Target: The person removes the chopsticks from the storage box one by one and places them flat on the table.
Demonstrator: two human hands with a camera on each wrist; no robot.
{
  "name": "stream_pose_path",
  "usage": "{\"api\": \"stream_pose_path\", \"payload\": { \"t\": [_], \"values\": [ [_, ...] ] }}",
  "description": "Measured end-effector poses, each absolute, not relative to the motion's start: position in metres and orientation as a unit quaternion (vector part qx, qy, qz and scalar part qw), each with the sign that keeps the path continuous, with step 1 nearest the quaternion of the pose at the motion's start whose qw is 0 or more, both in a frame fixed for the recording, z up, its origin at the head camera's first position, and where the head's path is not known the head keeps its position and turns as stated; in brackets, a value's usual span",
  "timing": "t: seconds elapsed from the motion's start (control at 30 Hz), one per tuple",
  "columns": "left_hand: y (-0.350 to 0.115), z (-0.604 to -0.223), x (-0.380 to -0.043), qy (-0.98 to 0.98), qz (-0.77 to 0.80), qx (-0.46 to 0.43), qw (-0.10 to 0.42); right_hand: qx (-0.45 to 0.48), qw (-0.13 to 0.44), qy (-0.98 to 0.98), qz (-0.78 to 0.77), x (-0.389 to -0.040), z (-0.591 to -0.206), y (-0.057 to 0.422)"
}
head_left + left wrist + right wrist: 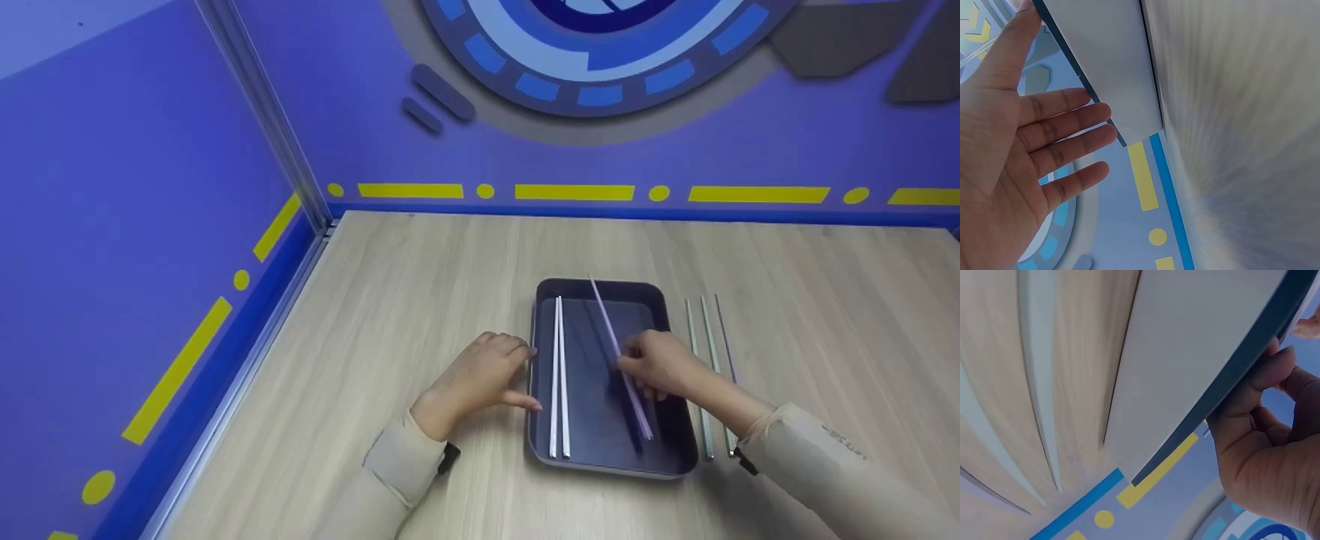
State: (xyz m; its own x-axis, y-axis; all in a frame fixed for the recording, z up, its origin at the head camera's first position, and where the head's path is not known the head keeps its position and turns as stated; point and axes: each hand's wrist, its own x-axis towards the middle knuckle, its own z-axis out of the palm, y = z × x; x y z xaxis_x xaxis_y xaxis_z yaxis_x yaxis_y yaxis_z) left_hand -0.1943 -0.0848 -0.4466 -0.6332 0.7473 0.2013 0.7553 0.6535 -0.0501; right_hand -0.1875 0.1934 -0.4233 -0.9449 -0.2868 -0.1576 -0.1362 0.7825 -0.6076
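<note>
A purple chopstick [606, 319] slants over the dark rectangular tray [596, 420], pinched by my right hand [660, 364] between thumb and fingers near its middle. Its near end lies low over the tray's right half. My left hand [480, 375] is at the tray's left side, thumb and fingertips right at the rim, fingers loosely spread. Two silver chopsticks [555, 375] lie side by side inside the tray on the left. In the right wrist view, the tray wall [1196, 337] hides the held chopstick.
Right of the tray, two green chopsticks [705, 427] and another purple chopstick [723, 328] lie on the wooden table [420, 277], partly under my right forearm. Blue panels [150, 187] with yellow marks border the table at the left and back.
</note>
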Motion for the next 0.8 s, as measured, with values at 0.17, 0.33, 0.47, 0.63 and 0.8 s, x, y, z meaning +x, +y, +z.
{"api": "stream_pose_path", "payload": {
  "t": [0.17,0.33,0.47,0.63,0.8],
  "values": [
    [-0.084,-0.447,-0.195,-0.903,-0.018,-0.417,0.103,-0.11,0.122,0.938,-0.306,-0.188,-0.419,0.201],
    [-0.083,-0.447,-0.196,-0.904,-0.02,-0.416,0.098,-0.112,0.121,0.937,-0.307,-0.189,-0.416,0.209],
    [-0.082,-0.447,-0.196,-0.905,-0.022,-0.415,0.094,-0.112,0.12,0.937,-0.309,-0.189,-0.414,0.217],
    [-0.081,-0.446,-0.196,-0.906,-0.024,-0.413,0.091,-0.112,0.123,0.937,-0.306,-0.19,-0.412,0.224],
    [-0.08,-0.445,-0.196,-0.903,-0.019,-0.418,0.095,-0.109,0.128,0.935,-0.313,-0.189,-0.412,0.23]
  ]
}}
